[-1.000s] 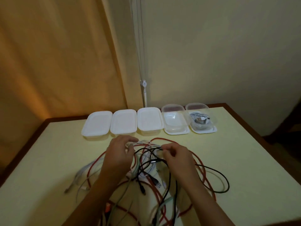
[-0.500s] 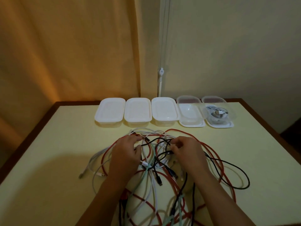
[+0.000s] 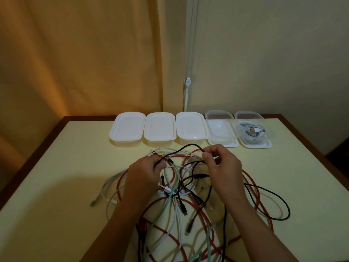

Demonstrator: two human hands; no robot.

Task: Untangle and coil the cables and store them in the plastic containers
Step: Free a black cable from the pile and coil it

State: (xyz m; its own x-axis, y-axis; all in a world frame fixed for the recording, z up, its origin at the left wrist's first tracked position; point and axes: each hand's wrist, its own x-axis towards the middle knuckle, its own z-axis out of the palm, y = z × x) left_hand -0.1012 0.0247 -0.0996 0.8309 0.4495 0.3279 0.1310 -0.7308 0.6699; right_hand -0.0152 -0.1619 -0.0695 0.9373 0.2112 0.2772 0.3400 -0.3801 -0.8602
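A tangle of red, white, black and pale green cables lies on the cream table in front of me. My right hand pinches a black cable and holds a loop of it raised above the heap. My left hand grips the same black cable lower down, at the pile's left side. Along the far edge stand three lidded white containers, an open clear container with nothing in it, and another open container holding a coiled white cable.
The table has a dark brown rim. An orange curtain hangs behind on the left, a pale wall on the right. A white cable end trails out to the left of the pile.
My right hand has lifted a loop of black cable up and toward the containers. The camera has tilted and drawn closer to the table.
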